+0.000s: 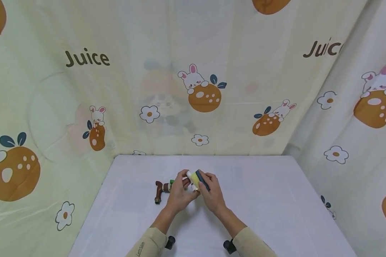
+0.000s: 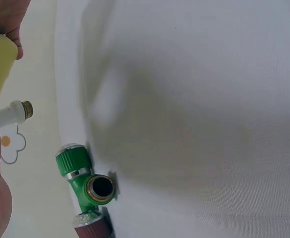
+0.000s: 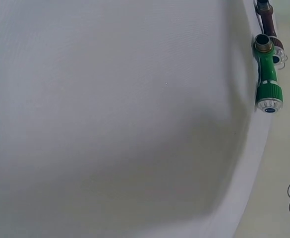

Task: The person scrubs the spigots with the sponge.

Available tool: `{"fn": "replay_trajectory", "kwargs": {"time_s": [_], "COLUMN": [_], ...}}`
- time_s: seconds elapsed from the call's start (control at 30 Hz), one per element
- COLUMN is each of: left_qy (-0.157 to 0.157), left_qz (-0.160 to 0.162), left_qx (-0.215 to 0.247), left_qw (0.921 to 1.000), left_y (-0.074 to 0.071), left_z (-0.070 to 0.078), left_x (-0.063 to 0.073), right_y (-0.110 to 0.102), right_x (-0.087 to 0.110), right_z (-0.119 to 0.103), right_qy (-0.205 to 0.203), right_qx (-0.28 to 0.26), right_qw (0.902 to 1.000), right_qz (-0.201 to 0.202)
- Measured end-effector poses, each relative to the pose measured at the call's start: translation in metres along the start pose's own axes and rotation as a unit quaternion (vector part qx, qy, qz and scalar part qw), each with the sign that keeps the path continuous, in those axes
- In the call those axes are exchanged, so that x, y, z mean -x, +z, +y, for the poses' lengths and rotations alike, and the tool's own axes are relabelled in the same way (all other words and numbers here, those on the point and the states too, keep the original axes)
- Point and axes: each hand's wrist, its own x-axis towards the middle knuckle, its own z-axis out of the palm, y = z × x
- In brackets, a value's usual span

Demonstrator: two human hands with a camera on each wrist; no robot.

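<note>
My left hand (image 1: 179,194) holds up a white pipe fitting (image 2: 8,115) with a threaded brass end, like a small valve. Pressed near it is a sponge (image 1: 194,179), yellow with a dark blue-green side, which my right hand (image 1: 214,196) grips from the right. In the left wrist view the yellow sponge overlaps the upper part of the fitting, and fingers hide much of that fitting. To the left of my left hand, on the table, lie a green valve fitting (image 3: 266,72) with a ribbed knob and a brown one (image 1: 159,191).
A white-covered table (image 1: 260,203) extends under both hands. Behind it and at the sides hang curtains (image 1: 244,71) printed with oranges, rabbits and flowers. Black camera mounts (image 1: 229,246) sit at the wrists near the sleeves.
</note>
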Motion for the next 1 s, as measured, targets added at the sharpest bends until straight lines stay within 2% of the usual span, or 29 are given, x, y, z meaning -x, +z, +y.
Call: {"fn": "replay_trajectory", "kwargs": {"time_s": [0.17,0.3,0.63,0.83,1.0], "left_qy": [0.007,0.002,0.001,0.000,0.019], "left_qz": [-0.004,-0.007,-0.007,-0.013,-0.025], "left_qx": [0.000,0.002,0.002,0.006,0.005], "left_qw": [1.0000,1.0000,1.0000,0.9999,0.9995], "left_y": [0.001,0.000,0.000,0.002,0.004], "left_z": [0.002,0.003,0.005,0.005,0.009], "left_x": [0.000,0.001,0.000,0.001,0.002], "right_y": [0.000,0.000,-0.001,-0.004,-0.005], "right_x": [-0.002,-0.004,-0.013,-0.017,-0.017], "right_z": [0.004,0.006,0.003,0.001,0.004], "right_qy": [0.031,0.037,0.043,0.076,0.106], "right_qx": [-0.027,-0.030,-0.008,0.002,0.013], "right_qw": [0.9991,0.9988,0.9989,0.9965,0.9938], "right_qz": [0.010,0.003,-0.016,-0.034,-0.032]}}
